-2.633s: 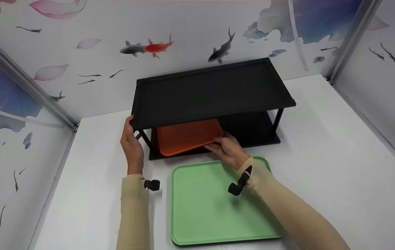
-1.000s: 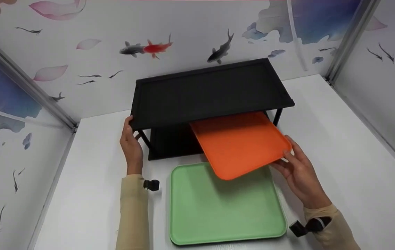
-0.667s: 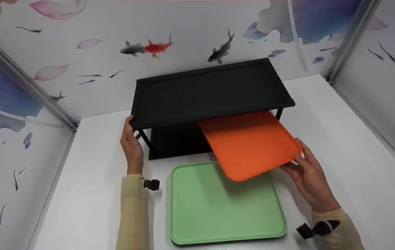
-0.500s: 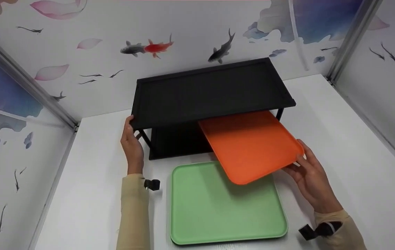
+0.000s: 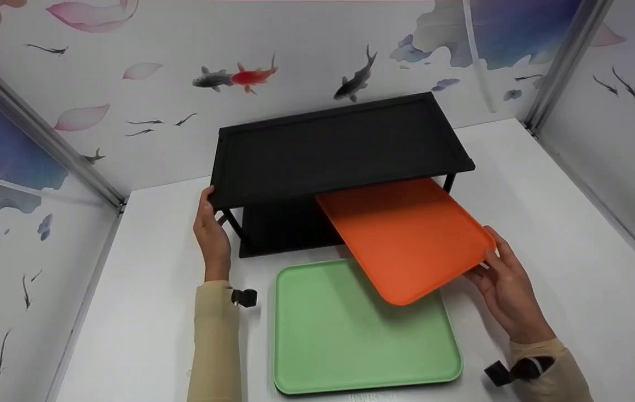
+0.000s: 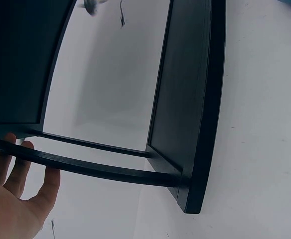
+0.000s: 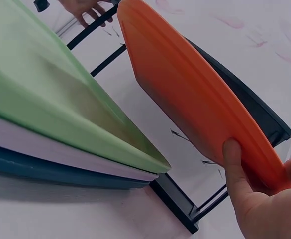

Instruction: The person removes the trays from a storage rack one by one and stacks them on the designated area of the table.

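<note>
My right hand [image 5: 504, 290] pinches the near right corner of an orange tray [image 5: 406, 234], thumb [image 7: 237, 174] on its edge. The tray [image 7: 195, 99] is tilted, its far end under the top of a black two-tier rack [image 5: 334, 148], its near end above a green tray [image 5: 351, 335] lying flat on the white table. My left hand [image 5: 212, 237] grips the rack's front left corner, fingers [image 6: 16, 169] curled round a black bar [image 6: 100, 169] of the rack.
The white table [image 5: 546, 223] is closed in by walls with fish and petal prints at the back and both sides. The rack's lower shelf [image 5: 283, 229] shows dark under the top. In the right wrist view the green tray [image 7: 50, 94] lies left of the orange one.
The orange tray has come out of the rack's lower shelf, forward and to the right, over the green tray. My right hand moved with it. The left hand has stayed on the rack.
</note>
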Demonstrator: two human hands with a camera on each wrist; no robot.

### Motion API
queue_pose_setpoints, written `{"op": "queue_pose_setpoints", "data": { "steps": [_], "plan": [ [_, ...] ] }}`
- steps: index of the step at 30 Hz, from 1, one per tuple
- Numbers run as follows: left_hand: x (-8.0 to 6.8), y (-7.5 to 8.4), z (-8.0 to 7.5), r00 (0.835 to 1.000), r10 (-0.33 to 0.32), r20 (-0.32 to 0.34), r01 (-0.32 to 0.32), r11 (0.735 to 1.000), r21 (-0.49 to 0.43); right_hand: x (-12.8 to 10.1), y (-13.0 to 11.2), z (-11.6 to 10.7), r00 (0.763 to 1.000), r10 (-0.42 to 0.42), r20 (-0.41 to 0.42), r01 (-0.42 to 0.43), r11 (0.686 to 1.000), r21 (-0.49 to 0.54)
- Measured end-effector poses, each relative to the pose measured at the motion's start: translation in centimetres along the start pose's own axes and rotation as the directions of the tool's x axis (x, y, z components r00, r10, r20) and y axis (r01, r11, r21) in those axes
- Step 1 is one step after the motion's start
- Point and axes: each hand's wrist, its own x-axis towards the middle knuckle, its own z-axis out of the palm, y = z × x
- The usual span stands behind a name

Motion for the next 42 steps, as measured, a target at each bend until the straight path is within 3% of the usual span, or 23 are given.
{"op": "queue_pose_setpoints", "data": {
  "steps": [18, 28, 42],
  "plan": [
    [0.0, -0.1, -0.1, 1.000, 0.005, 0.004, -0.005, 1.000, -0.003, -0.1, 0.1, -0.3, 1.000, 0.001, -0.014, -0.001, 1.000, 0.005],
    [1.1, -3.4, -0.4, 1.000, 0.010, -0.007, -0.010, 1.000, -0.011, -0.2, 0.1, -0.2, 0.999, 0.024, -0.045, -0.024, 1.000, 0.009],
    [1.1, -3.4, -0.4, 1.000, 0.013, -0.014, -0.013, 1.000, -0.015, -0.2, 0.0, -0.2, 0.997, 0.032, -0.075, -0.029, 0.999, 0.043]
  ]
}}
